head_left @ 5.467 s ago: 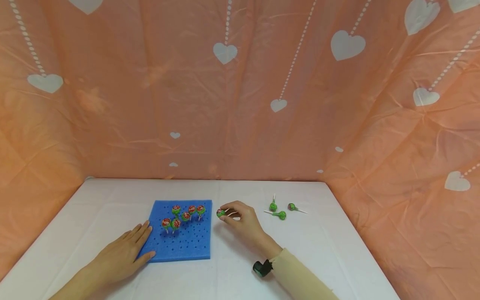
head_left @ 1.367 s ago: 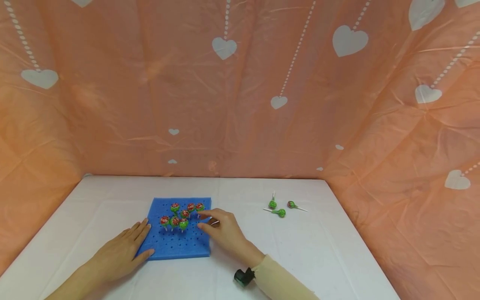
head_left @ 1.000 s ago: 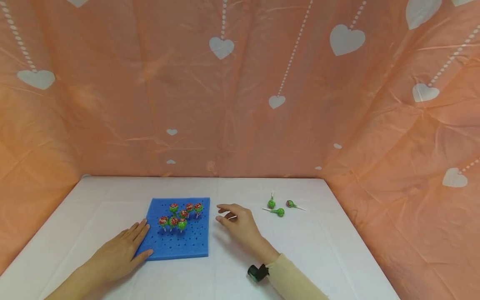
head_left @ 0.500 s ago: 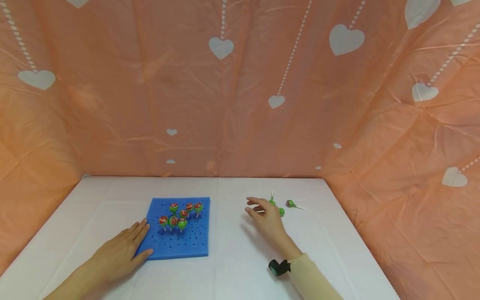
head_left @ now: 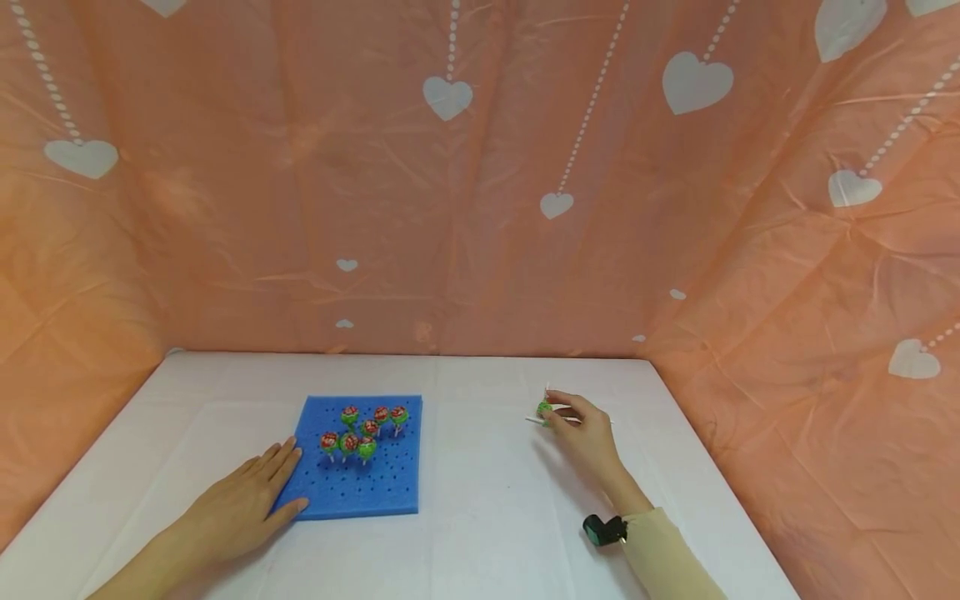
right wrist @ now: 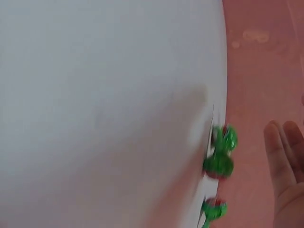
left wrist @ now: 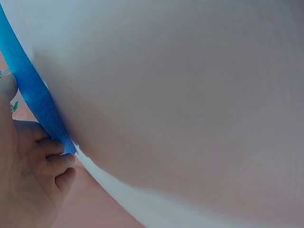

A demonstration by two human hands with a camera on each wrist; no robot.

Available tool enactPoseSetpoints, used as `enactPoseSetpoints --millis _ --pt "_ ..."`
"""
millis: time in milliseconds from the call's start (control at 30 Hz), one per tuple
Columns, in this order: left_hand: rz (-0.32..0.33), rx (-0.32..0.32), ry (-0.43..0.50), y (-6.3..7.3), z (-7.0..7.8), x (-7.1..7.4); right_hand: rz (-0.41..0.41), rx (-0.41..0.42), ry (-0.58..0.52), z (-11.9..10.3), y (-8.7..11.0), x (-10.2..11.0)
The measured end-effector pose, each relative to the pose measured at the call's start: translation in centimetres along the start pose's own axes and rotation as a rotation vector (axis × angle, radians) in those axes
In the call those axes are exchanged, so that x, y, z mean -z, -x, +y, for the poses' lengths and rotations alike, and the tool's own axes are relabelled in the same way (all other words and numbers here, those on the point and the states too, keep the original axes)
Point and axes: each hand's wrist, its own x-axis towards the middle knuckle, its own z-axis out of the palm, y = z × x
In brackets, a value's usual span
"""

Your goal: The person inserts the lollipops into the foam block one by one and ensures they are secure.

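My left hand (head_left: 236,508) lies flat along the left edge of a blue foam board (head_left: 382,492) full of small holes, fingers straight. Several lollipops with red and green wrappers, one of them a greener lollipop (head_left: 366,447), stand upright in the board. Over on the right, my right hand (head_left: 588,437) hovers at the loose lollipops, thumb and fingers apart around a green lollipop (head_left: 544,408). It partly hides the others in the head view. In the right wrist view, three lollipops (right wrist: 218,165) lie on the table, apart from the extended fingers (right wrist: 278,156).
A white-covered table (head_left: 480,533) carries everything. Orange curtains (head_left: 495,275) with white hearts rise behind it and at both sides. A black wrist camera (head_left: 603,530) is strapped to the right wrist.
The lollipop that my right hand held earlier now stands in the foam board. That hand let go and moved right to the loose lollipops. My left hand stays in place.
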Motion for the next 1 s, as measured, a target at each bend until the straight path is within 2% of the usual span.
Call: enactPoseSetpoints --millis 333,633,733,1000 --pt "-0.006 0.01 0.007 0.2 -0.1 -0.3 -0.064 0.028 0.083 1.9 -0.1 2.0" --pt "0.016 -0.008 0.001 0.2 -0.1 -0.3 -0.126 0.039 0.193 2.2 -0.4 3.5" --pt "0.02 -0.01 -0.005 0.1 -0.2 -0.3 -0.159 0.012 0.197 2.7 -0.7 3.9" --pt "0.011 -0.011 -0.013 -0.1 -0.1 -0.2 -0.264 -0.132 0.166 4.1 -1.6 4.9"
